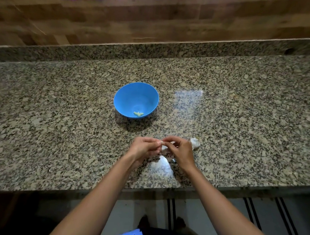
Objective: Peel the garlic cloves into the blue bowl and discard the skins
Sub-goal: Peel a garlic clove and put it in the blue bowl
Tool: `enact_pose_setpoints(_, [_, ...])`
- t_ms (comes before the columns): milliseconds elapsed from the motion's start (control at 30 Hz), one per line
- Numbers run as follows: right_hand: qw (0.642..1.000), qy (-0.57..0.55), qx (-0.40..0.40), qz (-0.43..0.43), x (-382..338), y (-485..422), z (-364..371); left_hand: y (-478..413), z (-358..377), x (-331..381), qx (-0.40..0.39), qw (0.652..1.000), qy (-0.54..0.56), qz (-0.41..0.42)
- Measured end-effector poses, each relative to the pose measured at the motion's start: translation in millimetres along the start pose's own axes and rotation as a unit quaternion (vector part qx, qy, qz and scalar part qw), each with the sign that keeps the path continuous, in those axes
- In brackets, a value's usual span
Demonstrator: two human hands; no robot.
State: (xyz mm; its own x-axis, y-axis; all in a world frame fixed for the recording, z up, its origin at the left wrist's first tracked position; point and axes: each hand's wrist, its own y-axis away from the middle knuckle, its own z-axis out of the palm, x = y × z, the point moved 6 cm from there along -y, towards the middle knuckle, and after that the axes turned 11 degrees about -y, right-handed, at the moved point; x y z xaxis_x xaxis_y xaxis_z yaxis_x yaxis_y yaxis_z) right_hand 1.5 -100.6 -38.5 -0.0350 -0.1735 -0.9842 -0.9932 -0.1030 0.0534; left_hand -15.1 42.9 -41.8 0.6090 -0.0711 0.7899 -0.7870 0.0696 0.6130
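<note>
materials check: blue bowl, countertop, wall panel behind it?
Blue bowl: likely plastic, with uniform colour, a thin rim and a soft satin sheen.
Countertop: looks like polished granite, speckled tan, grey and black grain with a glossy window reflection; a laminate imitation can't be ruled out.
Wall panel: wood or wood-look laminate, with brown block-pattern planks and a semi-gloss glare.

Clove [162,142] mostly hidden between pinching fingertips [158,142].
</note>
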Motion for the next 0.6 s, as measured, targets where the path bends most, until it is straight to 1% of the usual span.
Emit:
enact_pose_setpoints(67, [0.999,0.041,0.002,-0.034,-3.8,-0.7,-0.4,0.0,-2.5,3.8,0.039,0.995,-0.075,0.047])
enact_pose_setpoints(100, [0.997,0.058,0.003,-0.049,-4.8,-1.1,0.1,0.2,-4.7,6.6,0.069,0.987,-0.120,0.081])
enact_pose_setpoints(133, [0.996,0.071,0.003,-0.062,-4.9,-1.5,1.4,1.2,-6.6,10.4,0.105,0.973,-0.167,0.119])
enact_pose_setpoints(200, [0.995,0.079,0.004,-0.067,-1.4,-2.0,4.2,2.8,-8.5,16.4,0.164,0.933,-0.261,0.185])
enact_pose_setpoints(233, [0.996,0.069,0.005,-0.056,1.2,-2.3,5.1,4.5,-7.3,18.7,0.175,0.914,-0.298,0.211])
enact_pose_setpoints(300, [0.998,0.052,-0.004,-0.034,5.6,-2.4,7.0,7.2,-3.1,22.2,0.172,0.880,-0.365,0.251])
enact_pose_setpoints(367, [0.999,0.042,-0.015,-0.016,8.2,-2.8,8.3,6.6,-1.4,23.2,0.152,0.858,-0.410,0.270])
enact_pose_setpoints(400, [1.000,0.011,-0.022,0.008,9.6,-2.9,8.5,5.6,-1.6,23.4,0.139,0.854,-0.420,0.274])
enact_pose_setpoints(433, [0.998,-0.044,-0.030,0.040,10.3,-2.7,8.7,4.0,-2.6,23.7,0.128,0.852,-0.425,0.277])
enact_pose_setpoints(500, [0.980,-0.165,-0.052,0.102,10.3,-1.5,10.1,0.0,-6.0,23.6,0.111,0.857,-0.423,0.273])
enact_pose_setpoints(533, [0.970,-0.201,-0.065,0.122,9.2,-0.9,10.5,-1.8,-7.7,22.8,0.101,0.866,-0.410,0.267])
enact_pose_setpoints(600, [0.956,-0.238,-0.089,0.147,7.9,0.2,10.5,-5.5,-10.1,20.4,0.074,0.891,-0.370,0.254])
